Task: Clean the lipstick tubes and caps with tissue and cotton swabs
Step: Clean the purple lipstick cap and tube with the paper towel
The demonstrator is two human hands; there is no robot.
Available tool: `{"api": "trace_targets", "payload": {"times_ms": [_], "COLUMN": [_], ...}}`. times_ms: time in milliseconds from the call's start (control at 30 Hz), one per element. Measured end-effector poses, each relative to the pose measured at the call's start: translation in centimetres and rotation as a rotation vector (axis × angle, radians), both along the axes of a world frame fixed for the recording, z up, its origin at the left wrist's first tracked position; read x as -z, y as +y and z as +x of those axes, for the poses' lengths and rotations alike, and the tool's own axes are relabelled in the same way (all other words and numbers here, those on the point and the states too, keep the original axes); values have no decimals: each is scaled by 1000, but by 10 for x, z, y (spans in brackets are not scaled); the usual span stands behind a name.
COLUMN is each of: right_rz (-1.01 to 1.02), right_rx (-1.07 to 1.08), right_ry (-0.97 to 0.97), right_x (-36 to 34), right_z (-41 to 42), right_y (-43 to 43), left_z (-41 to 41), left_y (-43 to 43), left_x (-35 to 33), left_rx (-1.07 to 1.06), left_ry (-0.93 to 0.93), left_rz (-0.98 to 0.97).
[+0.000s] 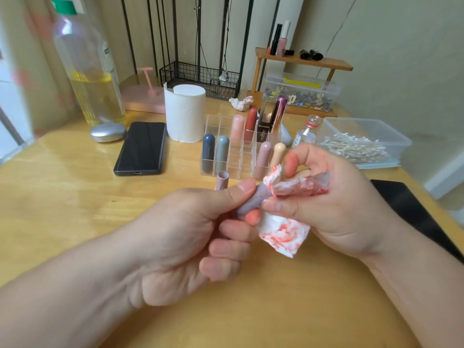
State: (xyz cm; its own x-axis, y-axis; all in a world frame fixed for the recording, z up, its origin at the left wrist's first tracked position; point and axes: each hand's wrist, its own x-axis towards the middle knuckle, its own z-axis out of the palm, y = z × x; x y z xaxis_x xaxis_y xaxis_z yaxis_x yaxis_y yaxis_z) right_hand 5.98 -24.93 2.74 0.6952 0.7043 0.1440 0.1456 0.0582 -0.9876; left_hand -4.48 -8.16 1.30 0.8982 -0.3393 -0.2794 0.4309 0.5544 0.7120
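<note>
My left hand (200, 234) curls round a lilac lipstick part (252, 202), with my thumb on top. My right hand (334, 204) pinches a tissue (283, 231) with red smears, right at the part's end. Both are above the worktop (75, 197). Just behind stands a small pink tube (222, 180), then a clear rack (213, 121) of lipsticks. A box of cotton swabs (364, 144) sits to the right.

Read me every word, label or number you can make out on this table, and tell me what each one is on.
"APPY", gold letters turned upside down, uncertain: tall black box in the clear acrylic organiser.
Large clear plastic bottle with yellow liquid: label too blurred to read.
Small glass vial: label too small to read.
No other text visible.
</note>
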Motion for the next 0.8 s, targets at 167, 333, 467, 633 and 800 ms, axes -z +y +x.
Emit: {"api": "trace_targets", "payload": {"times_ms": [167,333,467,633,800], "right_rz": [-19,80,105,162,116], "right_rx": [11,-20,-62,-165,-19], "right_ry": [-1,36,34,43,-91], "right_x": [-5,-3,1,3,-1], "right_z": [-7,-4,-6,-15,-13], "right_y": [1,-1,0,3,1], "left_z": [-2,-8,2,11,4], "left_y": [-9,-1,6,23,19], "left_x": [2,8,8,15,4], "left_rx": [-299,-441,-96,402,323], "left_ry": [-238,-726,-256,-38,-7], "left_rz": [616,1433,548,-124,-213]}}
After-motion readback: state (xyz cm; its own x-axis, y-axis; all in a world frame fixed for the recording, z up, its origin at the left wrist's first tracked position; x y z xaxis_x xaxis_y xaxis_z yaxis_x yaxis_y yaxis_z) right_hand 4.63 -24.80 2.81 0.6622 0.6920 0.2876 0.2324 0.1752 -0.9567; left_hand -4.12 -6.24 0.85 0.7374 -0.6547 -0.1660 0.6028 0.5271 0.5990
